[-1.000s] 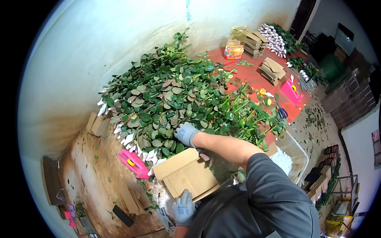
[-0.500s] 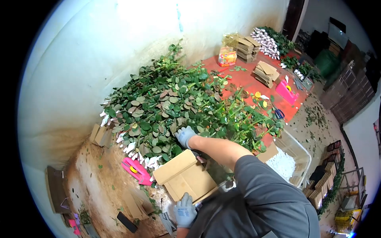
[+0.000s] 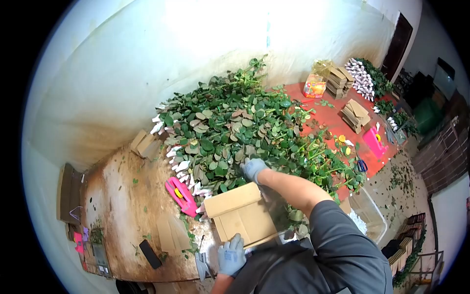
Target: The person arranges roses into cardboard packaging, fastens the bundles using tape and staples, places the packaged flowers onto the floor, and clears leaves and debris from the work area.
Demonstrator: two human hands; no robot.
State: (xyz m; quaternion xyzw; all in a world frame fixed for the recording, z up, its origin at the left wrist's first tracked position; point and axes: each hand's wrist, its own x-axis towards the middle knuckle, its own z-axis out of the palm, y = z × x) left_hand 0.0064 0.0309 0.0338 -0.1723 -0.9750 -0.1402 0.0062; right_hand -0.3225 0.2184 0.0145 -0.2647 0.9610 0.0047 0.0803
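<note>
In gray gloves, both hands are in view. My left hand lies at the lower edge of an unfolded cardboard piece, its fingers on the board; whether it grips the edge is hard to tell. My right hand reaches over the cardboard to the front of a big heap of leafy green stems; its fingertips are partly hidden among the leaves. White-wrapped heads stick out along the left side of the heap. Beside the cardboard sits a pink tape dispenser.
A black phone-like object and folded cardboard lie at lower left. On the red surface are cardboard stacks, a second pink dispenser and scissors. A clear bin stands at right.
The camera view has shifted, so the scene sits further right in the frame. Both hands stay at about the same places, on the cardboard and at the leaves.
</note>
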